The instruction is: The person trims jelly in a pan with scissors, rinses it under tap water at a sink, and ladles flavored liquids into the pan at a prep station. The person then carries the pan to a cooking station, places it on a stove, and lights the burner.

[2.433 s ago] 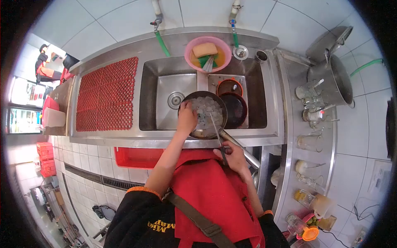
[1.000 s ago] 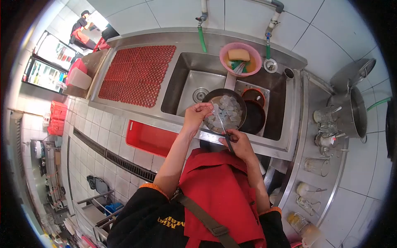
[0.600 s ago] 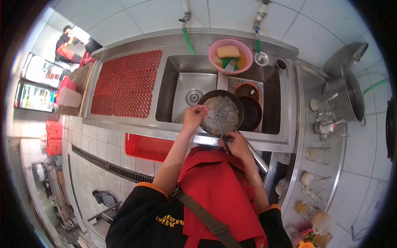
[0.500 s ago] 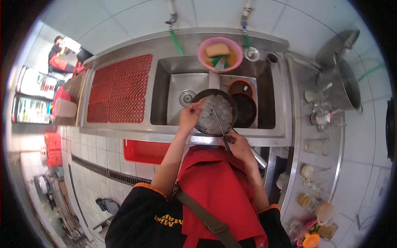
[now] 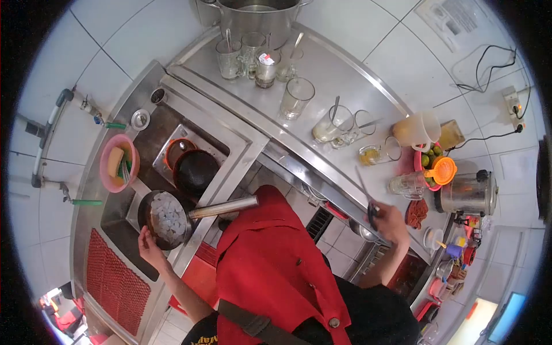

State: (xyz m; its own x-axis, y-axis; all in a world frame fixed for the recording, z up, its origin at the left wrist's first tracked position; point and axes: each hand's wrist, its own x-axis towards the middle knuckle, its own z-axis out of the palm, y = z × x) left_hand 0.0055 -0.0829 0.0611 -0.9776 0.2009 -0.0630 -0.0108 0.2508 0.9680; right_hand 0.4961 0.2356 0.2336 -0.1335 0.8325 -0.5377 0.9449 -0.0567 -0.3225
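Observation:
A dark frying pan (image 5: 188, 229) with a long metal handle (image 5: 225, 207) sits over the sink's edge. Pale, translucent pieces (image 5: 168, 217) fill it; I cannot tell what they are. My left hand (image 5: 152, 249) is at the pan's near left rim, fingers closed on it. Far to the right, my right hand (image 5: 392, 223) is closed around the black handles of a pair of scissors (image 5: 364, 188), the thin blades pointing up over the steel counter. A dark pan (image 5: 195, 173) lies in the sink beside an orange-rimmed dish (image 5: 175, 150).
A pink basin (image 5: 135, 167) with a sponge stands on the sink (image 5: 244, 141). Several glass mugs (image 5: 297, 99) line the steel counter, with a large pot (image 5: 256, 23) behind. A pitcher (image 5: 417, 129), an orange strainer (image 5: 443, 171) and a brown cloth (image 5: 416, 215) are at the right.
My view has turned right. My right hand has carried the scissors from over the pan to above the side counter. My left hand has shifted to the pan's rim.

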